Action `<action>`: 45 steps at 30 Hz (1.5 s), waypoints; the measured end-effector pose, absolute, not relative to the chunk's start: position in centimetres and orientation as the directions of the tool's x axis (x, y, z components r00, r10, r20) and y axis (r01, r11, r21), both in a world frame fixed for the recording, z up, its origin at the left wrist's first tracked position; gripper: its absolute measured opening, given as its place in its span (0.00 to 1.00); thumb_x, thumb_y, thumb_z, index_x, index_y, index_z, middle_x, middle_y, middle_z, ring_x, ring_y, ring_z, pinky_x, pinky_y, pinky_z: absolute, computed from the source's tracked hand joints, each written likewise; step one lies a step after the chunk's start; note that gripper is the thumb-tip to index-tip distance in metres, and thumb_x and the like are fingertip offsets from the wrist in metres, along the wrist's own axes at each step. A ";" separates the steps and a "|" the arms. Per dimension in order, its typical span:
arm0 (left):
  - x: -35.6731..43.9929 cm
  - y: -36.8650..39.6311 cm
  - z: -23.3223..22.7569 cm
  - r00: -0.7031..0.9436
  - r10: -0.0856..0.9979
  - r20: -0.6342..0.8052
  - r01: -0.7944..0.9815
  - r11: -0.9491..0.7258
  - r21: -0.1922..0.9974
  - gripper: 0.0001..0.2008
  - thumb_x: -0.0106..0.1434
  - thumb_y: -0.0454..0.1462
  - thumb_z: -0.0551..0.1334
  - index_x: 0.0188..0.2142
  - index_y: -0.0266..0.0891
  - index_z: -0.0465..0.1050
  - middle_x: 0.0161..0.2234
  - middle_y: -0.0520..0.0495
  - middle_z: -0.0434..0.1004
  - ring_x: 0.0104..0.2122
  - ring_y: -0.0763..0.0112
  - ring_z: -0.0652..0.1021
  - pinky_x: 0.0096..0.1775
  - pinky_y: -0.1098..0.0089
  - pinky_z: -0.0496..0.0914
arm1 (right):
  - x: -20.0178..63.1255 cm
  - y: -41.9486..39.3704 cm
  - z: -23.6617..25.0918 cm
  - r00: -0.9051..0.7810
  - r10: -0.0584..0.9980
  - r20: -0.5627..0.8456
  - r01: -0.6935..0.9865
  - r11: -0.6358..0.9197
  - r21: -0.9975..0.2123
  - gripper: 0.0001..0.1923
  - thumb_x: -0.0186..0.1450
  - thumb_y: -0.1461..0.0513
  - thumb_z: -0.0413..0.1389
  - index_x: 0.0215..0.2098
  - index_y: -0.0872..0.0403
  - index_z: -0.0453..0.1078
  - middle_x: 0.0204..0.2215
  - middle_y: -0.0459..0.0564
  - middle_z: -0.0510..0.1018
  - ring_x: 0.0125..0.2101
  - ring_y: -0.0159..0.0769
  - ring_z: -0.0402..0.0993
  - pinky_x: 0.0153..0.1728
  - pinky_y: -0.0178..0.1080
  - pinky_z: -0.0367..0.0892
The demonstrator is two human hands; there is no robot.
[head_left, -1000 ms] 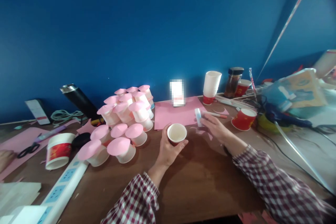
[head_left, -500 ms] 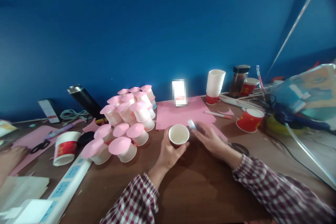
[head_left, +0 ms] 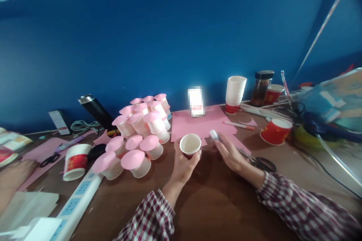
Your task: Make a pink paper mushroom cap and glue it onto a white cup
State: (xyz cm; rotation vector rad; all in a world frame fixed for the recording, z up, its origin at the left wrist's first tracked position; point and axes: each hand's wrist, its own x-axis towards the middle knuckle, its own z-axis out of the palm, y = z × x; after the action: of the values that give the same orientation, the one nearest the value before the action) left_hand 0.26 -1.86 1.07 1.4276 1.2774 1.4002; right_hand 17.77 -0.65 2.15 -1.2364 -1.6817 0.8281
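My left hand (head_left: 183, 163) is wrapped round a paper cup (head_left: 190, 144) whose round white mouth faces up towards me; its outer wall is mostly behind the fingers. To the right, my right hand (head_left: 230, 154) grips a short white glue stick (head_left: 214, 134), its end poking out past the fingertips, apart from the cup. Left of the cup stand several small white cups topped with pink paper cones (head_left: 132, 159), some stacked towards the wall. Pink paper sheets (head_left: 198, 122) lie just beyond my hands.
Scissors (head_left: 263, 163) lie by my right wrist. A red cup (head_left: 276, 131), a white cup stack (head_left: 235, 92) and a jar (head_left: 262, 87) stand right. At left are a power strip (head_left: 85, 199), a black flask (head_left: 94, 111), a tipped cup (head_left: 76, 162) and another person's hand (head_left: 21, 171).
My right hand with the glue stick has moved slightly right, away from the cup, and more of the scissors shows. My left hand still holds the cup. The camera view has shifted a little.
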 end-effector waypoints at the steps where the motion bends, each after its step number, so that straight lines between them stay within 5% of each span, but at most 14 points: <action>1: 0.3 -1.8 1.1 -0.095 0.965 0.246 0.147 -0.231 0.962 0.26 0.52 0.38 0.65 0.47 0.39 0.56 0.41 0.46 0.70 0.39 0.67 0.75 0.43 0.65 0.69 | 17.8 -0.7 2.2 -0.122 0.959 0.255 0.384 0.283 -0.879 0.12 0.68 0.55 0.41 0.38 0.53 0.62 0.25 0.44 0.68 0.26 0.33 0.65 0.27 0.35 0.63; 6: 0.2 -1.8 0.8 -0.029 0.951 0.306 0.195 -0.295 0.935 0.25 0.52 0.37 0.65 0.48 0.39 0.59 0.43 0.45 0.70 0.43 0.66 0.73 0.46 0.65 0.67 | 17.8 -0.5 1.9 -0.094 0.945 0.315 0.403 0.325 -0.855 0.12 0.67 0.54 0.46 0.43 0.53 0.62 0.33 0.47 0.72 0.32 0.35 0.69 0.32 0.35 0.65; 11: 0.2 -1.8 0.6 -0.007 0.943 0.333 0.213 -0.324 0.922 0.31 0.52 0.36 0.65 0.53 0.39 0.55 0.50 0.41 0.66 0.49 0.62 0.70 0.52 0.62 0.63 | 17.7 -0.3 1.4 -0.087 0.942 0.324 0.458 0.327 -0.827 0.10 0.64 0.56 0.50 0.40 0.53 0.62 0.29 0.45 0.72 0.29 0.34 0.69 0.30 0.34 0.65; 21: 0.2 -1.6 0.3 0.002 0.936 0.353 0.290 -0.338 0.896 0.32 0.46 0.39 0.70 0.49 0.38 0.59 0.44 0.43 0.70 0.45 0.61 0.73 0.48 0.59 0.66 | 17.4 -0.5 1.4 -0.090 0.945 0.314 0.457 0.319 -0.830 0.08 0.65 0.58 0.49 0.40 0.53 0.62 0.31 0.47 0.74 0.31 0.36 0.71 0.32 0.36 0.67; 45: 0.5 -1.4 0.2 0.023 0.941 0.337 0.265 -0.331 0.906 0.25 0.51 0.38 0.67 0.47 0.38 0.61 0.42 0.43 0.71 0.43 0.63 0.73 0.47 0.60 0.66 | 17.3 -0.2 1.2 -0.036 0.944 0.329 0.453 0.309 -0.837 0.12 0.64 0.56 0.50 0.42 0.53 0.62 0.33 0.50 0.76 0.31 0.38 0.72 0.32 0.38 0.68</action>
State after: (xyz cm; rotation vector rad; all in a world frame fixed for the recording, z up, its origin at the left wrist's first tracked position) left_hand 0.51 -1.43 0.24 1.6604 1.2428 1.3404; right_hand 17.33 -0.17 1.24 -1.2890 -1.6455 0.6627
